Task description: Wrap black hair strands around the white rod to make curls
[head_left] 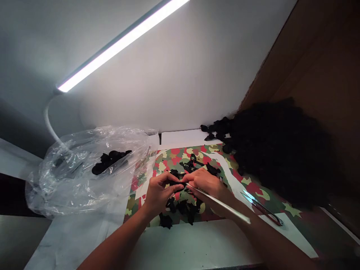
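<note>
My left hand [162, 188] is closed, with thumb and forefinger pinching a small soft black piece [176, 183] over the middle of the patterned mat. My right hand [206, 186] meets it fingertip to fingertip, closed around a long, thin pale rod [222, 201]. The rod's tip is at the black piece, and its far end slants back over my right forearm. Fingers hide much of the piece. Ragged black scraps [187, 210] lie in front of my hands, and more black scraps [194, 161] lie behind them.
On the right rises a large heap of black pieces [275, 150] against a brown cardboard panel [323, 67]. A slim two-pronged metal tool [266, 210] lies near my right forearm. To the left, a clear plastic bag [78, 195] holds several black pieces [108, 162]. A lit bar lamp [123, 45] hangs above.
</note>
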Demonstrator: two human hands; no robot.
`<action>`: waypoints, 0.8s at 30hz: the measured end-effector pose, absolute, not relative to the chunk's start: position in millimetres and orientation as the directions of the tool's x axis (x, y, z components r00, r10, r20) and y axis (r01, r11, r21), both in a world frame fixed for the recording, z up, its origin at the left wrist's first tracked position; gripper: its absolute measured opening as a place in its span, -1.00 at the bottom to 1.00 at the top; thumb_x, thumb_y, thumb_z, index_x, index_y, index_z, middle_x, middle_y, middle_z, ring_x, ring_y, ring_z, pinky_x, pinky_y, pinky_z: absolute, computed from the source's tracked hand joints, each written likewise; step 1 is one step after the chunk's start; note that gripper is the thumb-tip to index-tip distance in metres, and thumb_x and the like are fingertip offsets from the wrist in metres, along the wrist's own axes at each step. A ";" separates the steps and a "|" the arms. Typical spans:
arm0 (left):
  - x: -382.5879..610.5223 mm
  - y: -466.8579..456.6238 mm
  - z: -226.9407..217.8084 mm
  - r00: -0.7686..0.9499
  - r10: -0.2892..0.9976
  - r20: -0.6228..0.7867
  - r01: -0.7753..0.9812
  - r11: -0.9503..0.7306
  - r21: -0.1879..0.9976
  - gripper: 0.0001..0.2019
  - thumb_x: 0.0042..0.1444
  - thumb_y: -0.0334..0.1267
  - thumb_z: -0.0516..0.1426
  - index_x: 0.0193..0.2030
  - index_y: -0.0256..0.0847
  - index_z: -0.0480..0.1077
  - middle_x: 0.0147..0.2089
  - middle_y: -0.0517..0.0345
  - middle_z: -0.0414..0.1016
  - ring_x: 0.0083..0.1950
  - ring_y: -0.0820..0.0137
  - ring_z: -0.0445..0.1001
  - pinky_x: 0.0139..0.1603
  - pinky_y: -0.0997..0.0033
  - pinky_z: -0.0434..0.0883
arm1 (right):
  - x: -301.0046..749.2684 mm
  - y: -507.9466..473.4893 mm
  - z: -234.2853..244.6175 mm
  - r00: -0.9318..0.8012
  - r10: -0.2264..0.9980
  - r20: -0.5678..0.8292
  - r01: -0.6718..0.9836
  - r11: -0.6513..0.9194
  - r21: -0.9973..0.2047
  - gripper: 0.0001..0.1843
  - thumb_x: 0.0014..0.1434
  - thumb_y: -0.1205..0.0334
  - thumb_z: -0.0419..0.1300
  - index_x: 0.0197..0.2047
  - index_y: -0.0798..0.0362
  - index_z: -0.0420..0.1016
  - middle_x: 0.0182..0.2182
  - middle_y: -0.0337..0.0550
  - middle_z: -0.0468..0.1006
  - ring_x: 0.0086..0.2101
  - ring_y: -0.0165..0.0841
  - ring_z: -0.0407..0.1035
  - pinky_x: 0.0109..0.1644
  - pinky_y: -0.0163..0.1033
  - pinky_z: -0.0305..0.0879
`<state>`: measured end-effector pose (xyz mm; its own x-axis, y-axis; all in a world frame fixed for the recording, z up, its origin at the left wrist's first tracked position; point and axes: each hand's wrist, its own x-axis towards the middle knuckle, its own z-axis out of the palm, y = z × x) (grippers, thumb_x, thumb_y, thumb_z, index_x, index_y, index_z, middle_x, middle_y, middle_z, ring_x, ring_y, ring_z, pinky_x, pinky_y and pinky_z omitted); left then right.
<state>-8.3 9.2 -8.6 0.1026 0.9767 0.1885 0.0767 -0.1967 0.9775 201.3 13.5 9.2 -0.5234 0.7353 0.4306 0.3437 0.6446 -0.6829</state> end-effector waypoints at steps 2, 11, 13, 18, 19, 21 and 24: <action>-8.3 9.5 -9.5 0.108 0.983 0.147 0.034 -0.152 0.988 -0.78 -0.07 -0.17 0.43 -0.44 -0.23 0.53 -0.47 0.13 0.56 -0.47 0.39 0.51 -0.46 0.45 0.49 | 200.6 17.8 4.2 -0.453 0.738 0.500 0.413 0.670 -0.617 -0.75 0.42 0.23 0.00 -0.17 -0.04 0.51 -0.16 -0.10 0.67 -0.20 -0.24 0.50 0.03 -0.07 0.31; -5.6 8.8 -3.0 0.147 0.989 0.011 -0.106 0.005 0.994 -0.79 -0.09 -0.26 0.42 -0.44 -0.26 0.50 -0.50 0.22 0.52 -0.51 0.49 0.46 -0.49 0.52 0.44 | 207.0 20.9 17.8 -0.223 0.928 0.299 0.286 0.356 -0.890 -0.76 0.28 0.18 0.24 -0.44 0.01 0.46 -0.06 -0.06 0.64 -0.08 -0.15 0.52 0.00 -0.06 0.40; -5.2 8.4 -2.3 0.162 0.987 -0.002 -0.123 0.022 0.992 -0.80 -0.07 -0.28 0.41 -0.39 -0.24 0.49 -0.46 0.21 0.55 -0.46 0.47 0.51 -0.44 0.52 0.47 | 203.1 18.0 15.8 -0.235 0.925 0.298 0.183 0.343 -0.921 -0.76 0.27 0.17 0.26 -0.43 0.02 0.47 -0.13 -0.05 0.65 -0.12 -0.18 0.53 -0.06 -0.10 0.42; -6.0 6.8 -5.9 0.175 0.984 -0.044 -0.134 0.067 0.989 -0.57 -0.08 -0.33 0.42 -0.12 -0.14 0.34 -0.40 0.24 0.63 -0.39 0.41 0.58 -0.39 0.51 0.48 | 199.1 12.6 10.9 -0.320 0.917 0.240 0.141 0.297 -0.945 -0.78 0.29 0.17 0.26 -0.40 0.02 0.49 -0.14 -0.07 0.66 -0.11 -0.19 0.54 -0.06 -0.11 0.43; -6.2 6.6 -6.6 0.175 0.984 -0.044 -0.121 0.065 0.991 -0.55 -0.07 -0.33 0.42 -0.12 -0.13 0.31 -0.40 0.24 0.63 -0.39 0.41 0.59 -0.39 0.51 0.48 | 199.2 11.8 10.9 -0.336 0.914 0.229 0.148 0.291 -0.945 -0.78 0.29 0.17 0.25 -0.40 0.02 0.49 -0.13 -0.07 0.67 -0.10 -0.18 0.54 -0.05 -0.11 0.43; -6.0 6.3 -6.9 0.179 0.983 -0.044 -0.084 0.059 0.995 -0.56 -0.06 -0.32 0.42 -0.13 -0.13 0.29 -0.38 0.22 0.64 -0.36 0.39 0.61 -0.36 0.50 0.48 | 199.2 10.1 11.3 -0.367 0.907 0.205 0.148 0.274 -0.950 -0.78 0.30 0.17 0.24 -0.39 0.02 0.48 -0.11 -0.06 0.67 -0.07 -0.17 0.54 -0.05 -0.11 0.43; -5.2 6.4 -5.7 0.188 0.981 -0.057 -0.027 0.063 0.998 -0.56 -0.04 -0.30 0.41 -0.14 -0.13 0.26 -0.38 0.21 0.64 -0.37 0.38 0.60 -0.38 0.50 0.46 | 197.8 7.6 12.8 -0.398 0.900 0.176 0.142 0.250 -0.958 -0.80 0.30 0.18 0.24 -0.37 0.02 0.47 -0.09 -0.07 0.67 -0.05 -0.17 0.53 -0.05 -0.14 0.42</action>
